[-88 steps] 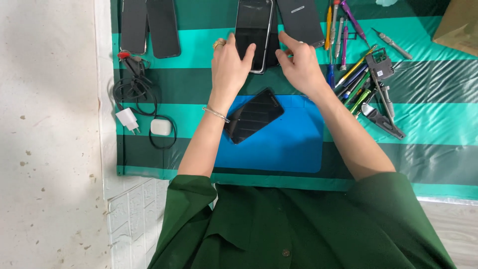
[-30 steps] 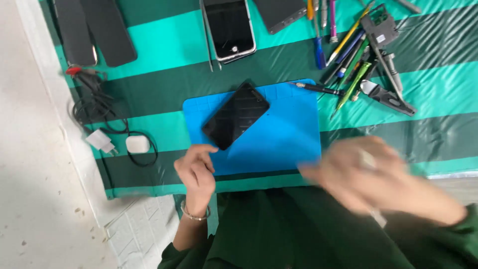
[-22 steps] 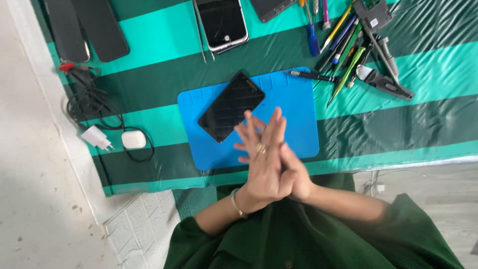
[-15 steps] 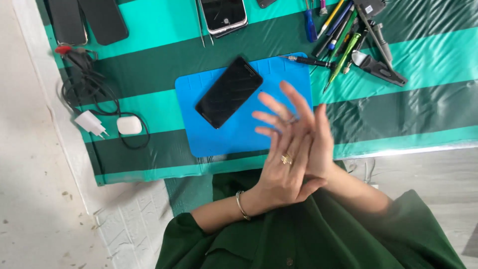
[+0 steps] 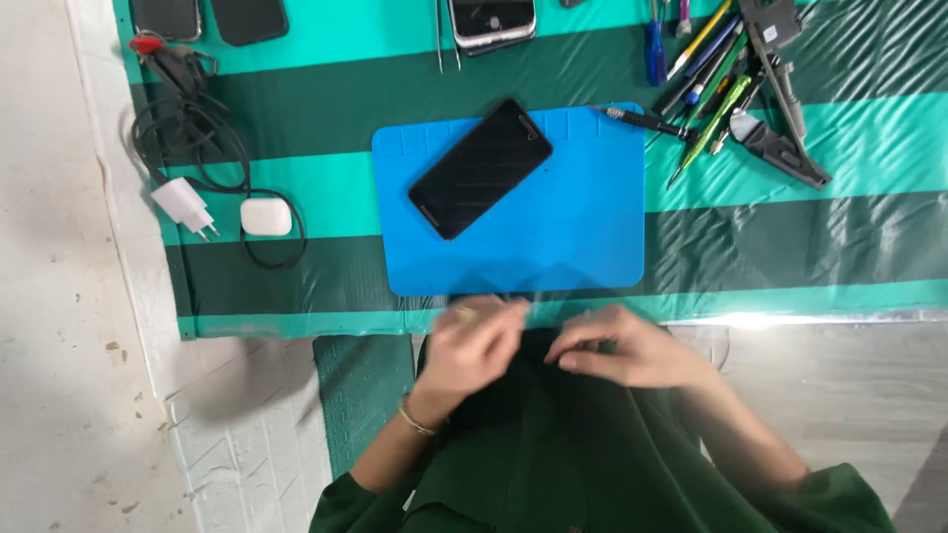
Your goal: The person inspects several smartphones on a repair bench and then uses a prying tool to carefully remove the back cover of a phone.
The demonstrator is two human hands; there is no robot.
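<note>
Lying at the far left of the striped cloth point(image 5: 839, 148) are a charger point(image 5: 183, 203) and a white case point(image 5: 267, 216). Centred, a black phone point(image 5: 481, 167) rests diagonally on the blue mat point(image 5: 573, 227), leaving bare mat to its right. Left hand point(image 5: 472, 347) and right hand point(image 5: 622, 347) hover at the cloth's near edge, fingers loosely curled, holding nothing visible. Tools point(image 5: 731, 89) crowd the right.

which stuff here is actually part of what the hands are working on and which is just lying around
In hand or nearest the hands:
- left hand and right hand, both empty, at the near edge of the cloth
- blue mat
- black phone lying on the mat

Lying about:
- white charger plug and black cable
- white earbud case
- screwdrivers and pens
- second phone at the top
- striped cloth
</note>
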